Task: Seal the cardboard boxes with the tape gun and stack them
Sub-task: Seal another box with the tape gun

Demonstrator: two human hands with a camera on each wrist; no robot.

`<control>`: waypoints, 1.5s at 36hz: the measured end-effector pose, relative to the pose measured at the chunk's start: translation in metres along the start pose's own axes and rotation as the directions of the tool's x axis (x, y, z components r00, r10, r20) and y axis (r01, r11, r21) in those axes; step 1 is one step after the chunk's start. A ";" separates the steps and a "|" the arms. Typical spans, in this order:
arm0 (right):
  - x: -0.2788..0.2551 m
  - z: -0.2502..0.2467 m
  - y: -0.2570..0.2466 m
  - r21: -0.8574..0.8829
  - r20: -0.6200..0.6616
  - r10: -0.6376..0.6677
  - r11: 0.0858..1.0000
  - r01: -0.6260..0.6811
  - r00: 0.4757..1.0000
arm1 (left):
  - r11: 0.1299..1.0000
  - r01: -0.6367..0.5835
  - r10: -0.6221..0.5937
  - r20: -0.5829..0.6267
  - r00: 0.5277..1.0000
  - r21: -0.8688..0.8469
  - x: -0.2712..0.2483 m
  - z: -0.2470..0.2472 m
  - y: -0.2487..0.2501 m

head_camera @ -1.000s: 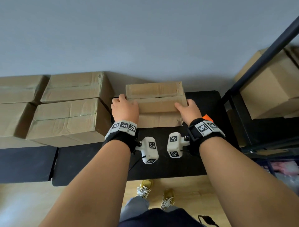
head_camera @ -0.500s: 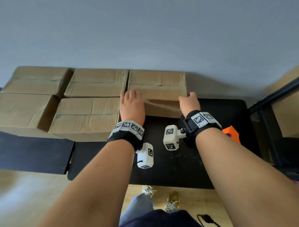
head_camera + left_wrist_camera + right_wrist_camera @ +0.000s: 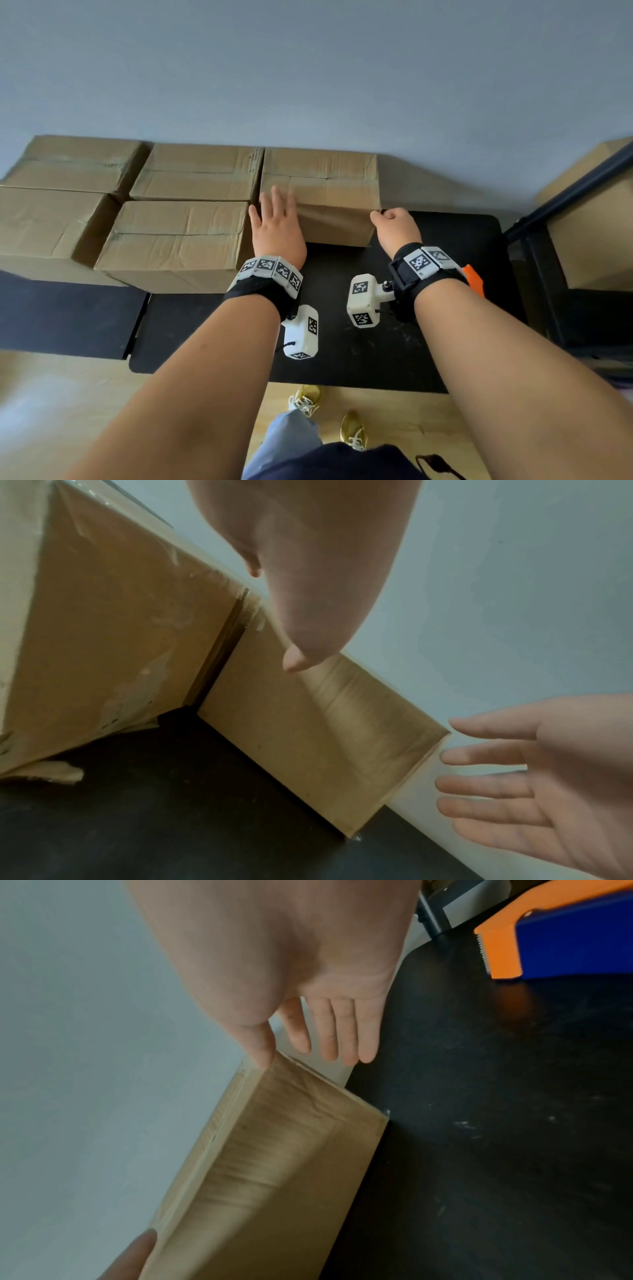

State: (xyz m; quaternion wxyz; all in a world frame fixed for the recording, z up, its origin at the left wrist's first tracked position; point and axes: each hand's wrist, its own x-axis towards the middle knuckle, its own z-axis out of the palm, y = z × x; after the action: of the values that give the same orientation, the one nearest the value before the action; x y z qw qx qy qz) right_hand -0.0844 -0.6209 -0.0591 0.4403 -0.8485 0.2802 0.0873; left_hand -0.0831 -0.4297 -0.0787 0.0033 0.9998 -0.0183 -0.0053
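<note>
**Box set against the wall**

Both hands have slackened off the box [image 3: 320,192] — it sits on the black table [image 3: 445,246] against the wall, touching its neighbour [image 3: 195,173]. Left hand [image 3: 277,228] lies flat, fingers spread; right hand [image 3: 395,228] hangs loose at the corner. Tape gun [image 3: 561,936] lies nearby.

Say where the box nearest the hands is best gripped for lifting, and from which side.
Probably by its two short ends, one hand on each. The rightmost box has a free right end, where the right hand already sits. Its left end butts the neighbouring box, so the open left hand would need the front-left corner or a gap first.
</note>
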 end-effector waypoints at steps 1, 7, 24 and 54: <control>-0.004 -0.003 0.004 -0.009 0.003 -0.011 1.000 0.011 1.000 | 1.000 -0.006 0.006 -0.007 1.000 0.009 -0.005 -0.002 0.004; -0.026 -0.028 0.045 -0.114 0.023 -0.038 0.993 0.041 0.999 | 0.998 -0.060 0.060 -0.037 0.998 -0.015 -0.041 -0.007 0.038; -0.054 -0.062 0.193 -0.284 -0.045 0.216 0.933 -0.220 0.975 | 0.991 -0.135 0.130 0.228 0.965 0.008 -0.125 0.032 0.097; -0.083 0.062 0.100 -0.544 0.322 -0.028 0.813 0.209 0.947 | 0.997 -0.073 0.072 0.244 0.967 -0.005 -0.142 0.038 -0.009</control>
State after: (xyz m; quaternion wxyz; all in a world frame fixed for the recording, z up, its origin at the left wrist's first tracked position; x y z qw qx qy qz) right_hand -0.2025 -0.5843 -0.1331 0.2075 -0.9339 0.1174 0.2664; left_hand -0.2249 -0.4153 -0.1155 -0.0009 0.9902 -0.0553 -0.1279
